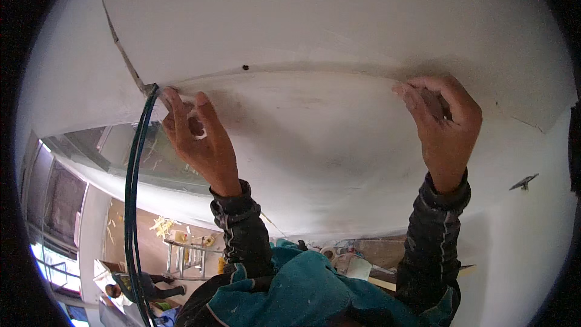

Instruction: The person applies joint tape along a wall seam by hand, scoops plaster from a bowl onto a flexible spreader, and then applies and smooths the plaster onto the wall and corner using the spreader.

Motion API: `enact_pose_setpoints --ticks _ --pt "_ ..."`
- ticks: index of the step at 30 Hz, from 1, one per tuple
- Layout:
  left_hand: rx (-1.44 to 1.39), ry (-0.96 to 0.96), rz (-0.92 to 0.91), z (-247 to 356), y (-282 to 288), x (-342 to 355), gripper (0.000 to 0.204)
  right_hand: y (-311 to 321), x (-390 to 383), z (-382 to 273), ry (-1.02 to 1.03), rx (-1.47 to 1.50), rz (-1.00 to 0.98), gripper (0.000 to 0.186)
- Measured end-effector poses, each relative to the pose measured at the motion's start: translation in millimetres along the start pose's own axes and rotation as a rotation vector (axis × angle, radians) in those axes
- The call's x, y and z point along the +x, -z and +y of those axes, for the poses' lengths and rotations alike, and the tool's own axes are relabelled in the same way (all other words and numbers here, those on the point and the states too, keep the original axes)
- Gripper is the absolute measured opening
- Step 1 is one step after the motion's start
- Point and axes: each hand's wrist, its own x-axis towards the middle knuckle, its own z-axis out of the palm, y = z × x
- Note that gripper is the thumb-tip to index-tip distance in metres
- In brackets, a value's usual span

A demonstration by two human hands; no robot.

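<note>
Both my arms reach up to a pale surface, where a faint curved seam (pixel 290 72) runs between the hands. My left hand (pixel 203 139) is at the seam's left end, beside dark green cables (pixel 132 175) that hang from a gap in the surface. Its thumb and forefinger are apart, and no object shows between them. My right hand (pixel 445 124) is at the seam's right end, thumb and fingers drawn together against the surface. Whether a thin strip is pinched there cannot be made out. A small dark hole (pixel 245 67) lies just above the seam.
A glazed opening (pixel 121 148) lies left, behind the cables. Far below are a stepladder (pixel 187 258), yellowish scraps (pixel 162 226) on the floor and another person (pixel 142 286). Rolls and materials (pixel 357 266) lie beyond my body. A small dark fitting (pixel 524 182) projects at right.
</note>
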Motion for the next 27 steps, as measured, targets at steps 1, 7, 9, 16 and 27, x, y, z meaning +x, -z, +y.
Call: enact_pose_setpoints --ticks 1,7,9,16,27 --pt "0.031 -0.003 -0.073 4 0 -5 0.066 1 -1 2 -0.007 -0.012 0.001 0.012" --pt "0.202 -0.168 -0.142 12 -3 -6 0.103 -4 -4 11 -0.148 0.065 0.114 0.011" --pt "0.226 -0.162 -0.148 12 -7 -7 0.111 -3 -4 6 -0.202 0.035 0.078 0.012" --pt "0.245 -0.068 -0.146 16 -24 -11 0.134 -3 -4 8 -0.157 -0.048 0.110 0.019" --pt "0.182 0.029 -0.072 30 -33 -15 0.133 -7 -12 22 -0.059 -0.098 0.282 0.020"
